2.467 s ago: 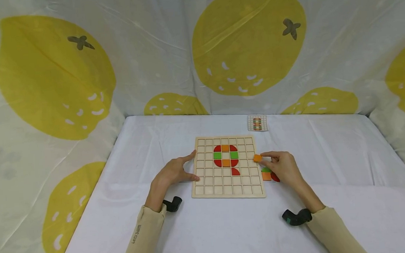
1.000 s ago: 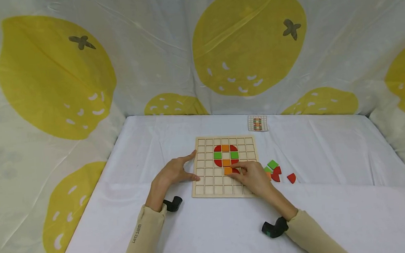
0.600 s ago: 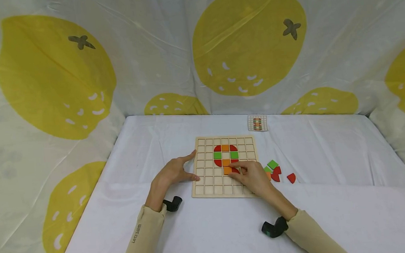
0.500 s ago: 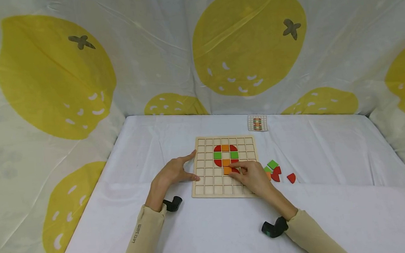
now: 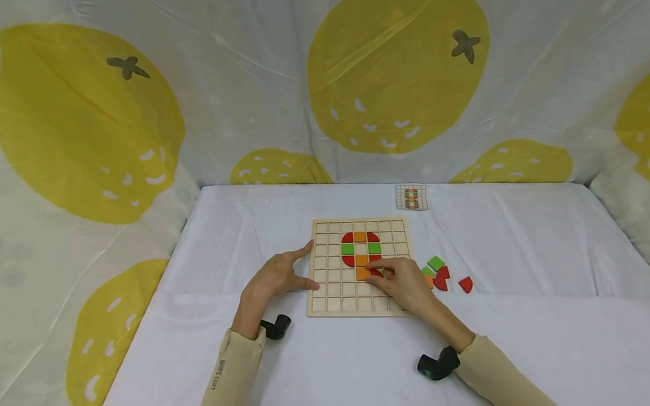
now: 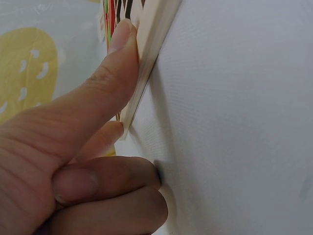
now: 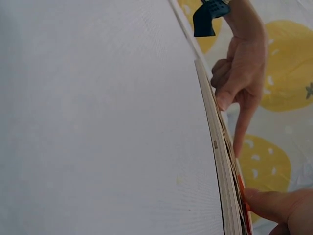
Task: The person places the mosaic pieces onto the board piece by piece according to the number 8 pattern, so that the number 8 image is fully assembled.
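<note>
On a wooden grid board (image 5: 335,291), red quarter-circle tiles, green squares and orange squares form a ring around one bare cell. My right hand (image 5: 403,281) pinches an orange square tile (image 5: 362,274) between thumb and forefinger, just under the ring's lower orange square. Beside that tile, a red quarter-circle (image 5: 377,272) is partly covered by the fingers. My left hand (image 5: 276,276) steadies the board's left edge with thumb and forefinger spread apart. In the left wrist view the thumb (image 6: 122,49) lies on the edge, while the lower fingers are bent beside the cloth.
Right of the board lie loose tiles: green squares (image 5: 436,263), an orange square (image 5: 429,281) and red quarter-circles (image 5: 465,284). A small pattern card (image 5: 411,197) lies behind the board. White cloth (image 5: 333,368) covers the table; a lemon-print curtain (image 5: 253,96) hangs behind.
My right hand has carried the orange square leftward from the board's right edge to the cell below the ring, then stayed nearly still. My left hand has kept its place.
</note>
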A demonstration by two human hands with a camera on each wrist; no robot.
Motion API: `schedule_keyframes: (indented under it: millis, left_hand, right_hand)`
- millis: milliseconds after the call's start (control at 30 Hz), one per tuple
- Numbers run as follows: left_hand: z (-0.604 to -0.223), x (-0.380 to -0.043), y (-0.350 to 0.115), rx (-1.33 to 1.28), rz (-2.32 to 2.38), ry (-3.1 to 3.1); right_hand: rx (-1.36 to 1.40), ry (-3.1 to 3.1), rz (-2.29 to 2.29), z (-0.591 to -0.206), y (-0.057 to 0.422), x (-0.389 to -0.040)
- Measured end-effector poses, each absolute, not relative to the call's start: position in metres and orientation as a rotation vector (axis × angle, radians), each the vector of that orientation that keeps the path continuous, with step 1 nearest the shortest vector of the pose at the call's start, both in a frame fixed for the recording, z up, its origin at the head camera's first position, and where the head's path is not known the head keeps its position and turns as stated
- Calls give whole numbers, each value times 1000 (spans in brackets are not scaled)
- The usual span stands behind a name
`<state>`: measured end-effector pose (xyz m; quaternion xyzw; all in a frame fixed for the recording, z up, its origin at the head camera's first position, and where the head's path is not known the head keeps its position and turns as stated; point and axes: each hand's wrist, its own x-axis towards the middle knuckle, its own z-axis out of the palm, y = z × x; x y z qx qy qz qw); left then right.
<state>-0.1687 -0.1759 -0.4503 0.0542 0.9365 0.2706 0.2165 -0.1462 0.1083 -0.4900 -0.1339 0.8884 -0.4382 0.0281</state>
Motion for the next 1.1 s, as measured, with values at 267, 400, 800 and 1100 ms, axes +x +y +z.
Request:
schedule_keyframes:
  millis: [267, 400, 800, 1100]
  left_hand:
    - [-449, -169, -176, 143, 746, 2593]
    - [-449, -169, -176, 158, 751, 2592]
    - [-451, -167, -177, 155, 748, 2598]
    - [-451, -169, -176, 161, 754, 2600]
  right_hand:
    - [-407, 2749, -1328, -490, 107, -147]
    - [-381, 2732, -1342, -488, 111, -146]
    - [-221, 2796, -1308, -476, 165, -144]
    - [-133, 2905, -1248, -479, 207, -137]
